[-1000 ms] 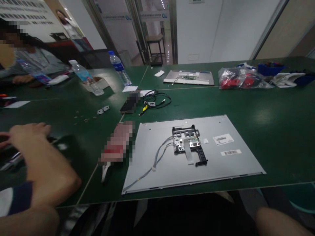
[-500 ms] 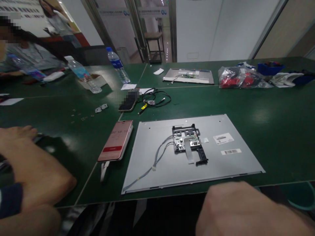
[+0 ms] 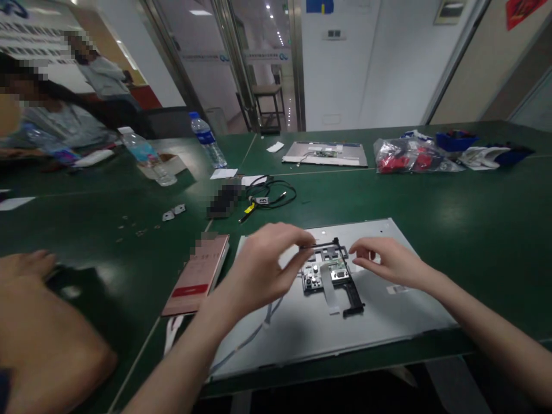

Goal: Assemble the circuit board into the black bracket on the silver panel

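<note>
A grey metal monitor back panel (image 3: 388, 322) lies flat on the green table in front of me. In its middle sits a black plastic bracket (image 3: 351, 293) around a small circuit board (image 3: 328, 273), with a flat ribbon and a grey cable (image 3: 259, 330) running off to the left. My left hand (image 3: 267, 261) hovers over the panel, fingers curled in a pinch at the bracket's top left corner. My right hand (image 3: 386, 261) is at the bracket's top right, thumb and fingers pinched together; what they hold is too small to see.
A pink phone (image 3: 198, 273) lies left of the panel. A co-worker's arm (image 3: 47, 333) rests at the lower left. Farther back are a dark phone (image 3: 222, 201), a coiled black cable (image 3: 269, 192), water bottles (image 3: 207, 138), a second panel (image 3: 328, 153) and a bag of red parts (image 3: 409, 156).
Both my hands have come up from below the table edge to the bracket on the panel. The view has tilted upward a little.
</note>
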A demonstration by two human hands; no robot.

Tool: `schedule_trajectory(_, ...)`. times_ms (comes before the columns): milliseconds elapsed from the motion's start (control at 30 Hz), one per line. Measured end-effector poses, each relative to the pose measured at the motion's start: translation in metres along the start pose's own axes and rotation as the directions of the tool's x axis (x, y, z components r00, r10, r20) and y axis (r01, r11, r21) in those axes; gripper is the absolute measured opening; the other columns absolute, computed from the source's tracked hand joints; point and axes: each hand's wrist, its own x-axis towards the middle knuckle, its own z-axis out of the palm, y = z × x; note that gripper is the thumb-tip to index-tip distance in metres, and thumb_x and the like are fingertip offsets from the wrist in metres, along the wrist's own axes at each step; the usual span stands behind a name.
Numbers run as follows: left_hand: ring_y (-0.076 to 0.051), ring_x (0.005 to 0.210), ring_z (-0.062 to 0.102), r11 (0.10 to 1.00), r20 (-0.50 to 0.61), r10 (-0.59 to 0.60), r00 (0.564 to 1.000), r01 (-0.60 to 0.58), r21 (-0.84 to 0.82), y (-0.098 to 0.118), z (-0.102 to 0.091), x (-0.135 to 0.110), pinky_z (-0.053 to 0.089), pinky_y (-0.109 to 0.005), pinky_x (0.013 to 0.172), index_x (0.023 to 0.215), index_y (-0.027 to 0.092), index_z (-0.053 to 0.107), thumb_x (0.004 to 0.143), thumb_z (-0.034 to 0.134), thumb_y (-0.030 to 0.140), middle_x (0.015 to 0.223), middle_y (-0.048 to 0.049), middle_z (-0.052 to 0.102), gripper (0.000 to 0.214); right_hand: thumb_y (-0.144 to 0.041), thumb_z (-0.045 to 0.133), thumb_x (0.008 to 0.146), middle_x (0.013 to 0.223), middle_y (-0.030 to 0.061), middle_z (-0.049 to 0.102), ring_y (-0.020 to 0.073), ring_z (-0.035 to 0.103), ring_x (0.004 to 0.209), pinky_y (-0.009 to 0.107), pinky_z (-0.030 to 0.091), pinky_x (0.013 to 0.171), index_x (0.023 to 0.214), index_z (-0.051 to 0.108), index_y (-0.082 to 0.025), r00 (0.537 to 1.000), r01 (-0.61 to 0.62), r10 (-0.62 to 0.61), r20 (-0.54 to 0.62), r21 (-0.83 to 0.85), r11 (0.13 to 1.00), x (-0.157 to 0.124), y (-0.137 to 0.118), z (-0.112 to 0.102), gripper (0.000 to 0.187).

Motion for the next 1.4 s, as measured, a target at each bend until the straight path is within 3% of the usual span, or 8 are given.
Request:
schedule_trajectory(100,-0.017,0.081,0.063,0.995,0.167,0.053,0.985,-0.038,-0.09,-0.008,0.03,0.014,0.048,-0.031,0.073,0.093,0.018,0.066,0.093,0.059,0.023,0.086,-0.0031,0.069,0.009,-0.023,0.057,0.094,0.084,0.0023,0.067,0.0145,0.059,0.07,0.028,0.042,0.064,0.1,0.065,-0.02,0.999,0.054,-0.054,0.009,-0.116,0.992,0.017,0.007,0.005,0.01)
schedule_trajectory(200,-0.02,0.086,0.063,0.993,0.247,0.049,0.968,-0.021,-0.114,-0.02,0.056,0.02,0.047,-0.033,0.076,0.099,0.018,0.065,0.09,0.061,0.027,0.094,-0.0056,0.07,0.013,-0.024,0.057,0.095,0.084,0.0028,0.066,0.015,0.057,0.072,0.028,0.039,0.064,0.096,0.065,-0.019,0.989,0.145,-0.142,0.027,-0.208,0.967,0.03,0.009,0.012,0.009)
schedule_trajectory(267,-0.022,0.089,0.063,0.992,0.264,0.056,0.963,-0.025,-0.12,-0.026,0.068,0.018,0.047,-0.035,0.078,0.102,0.019,0.064,0.089,0.063,0.032,0.097,-0.007,0.07,0.019,-0.026,0.056,0.096,0.081,0.0029,0.065,0.0157,0.056,0.07,0.028,0.037,0.064,0.091,0.065,-0.019,0.981,0.189,-0.192,0.017,-0.26,0.947,0.036,0.012,0.021,0.012)
schedule_trajectory(433,-0.025,0.092,0.062,0.995,0.177,0.02,0.984,-0.002,-0.104,-0.031,0.087,0.006,0.045,-0.038,0.081,0.1,0.019,0.061,0.086,0.064,0.038,0.098,-0.0077,0.068,0.024,-0.026,0.054,0.097,0.083,0.0054,0.065,0.019,0.058,0.077,0.031,0.04,0.069,0.091,0.063,-0.019,0.954,0.259,-0.291,-0.075,-0.29,0.922,0.035,0.024,0.043,0.014)
schedule_trajectory(633,-0.025,0.089,0.06,0.997,0.127,0.031,0.991,-0.022,-0.072,-0.032,0.095,-0.001,0.041,-0.04,0.081,0.099,0.017,0.059,0.09,0.058,0.045,0.096,-0.0088,0.067,0.029,-0.032,0.049,0.1,0.089,0.0068,0.065,0.0203,0.056,0.079,0.033,0.04,0.071,0.095,0.061,-0.019,0.94,0.294,-0.326,-0.097,-0.252,0.922,0.027,0.02,0.051,0.019)
schedule_trajectory(1000,-0.022,0.082,0.06,0.995,0.14,0.054,0.989,-0.041,-0.092,-0.034,0.098,-0.005,0.039,-0.037,0.077,0.088,0.018,0.059,0.085,0.06,0.032,0.085,-0.0049,0.066,0.014,-0.032,0.051,0.099,0.093,0.0075,0.065,0.0211,0.057,0.084,0.034,0.041,0.075,0.1,0.06,-0.018,0.934,0.308,-0.339,-0.115,-0.226,0.924,0.028,0.018,0.051,0.017)
schedule_trajectory(1400,-0.021,0.081,0.059,0.995,0.168,0.084,0.982,-0.073,-0.07,-0.032,0.096,-0.002,0.039,-0.035,0.075,0.083,0.019,0.058,0.085,0.058,0.029,0.083,-0.0043,0.067,0.01,-0.027,0.057,0.094,0.101,0.008,0.065,0.0226,0.058,0.092,0.037,0.044,0.08,0.106,0.058,-0.019,0.929,0.347,-0.365,-0.064,-0.197,0.917,0.026,0.014,0.052,0.014)
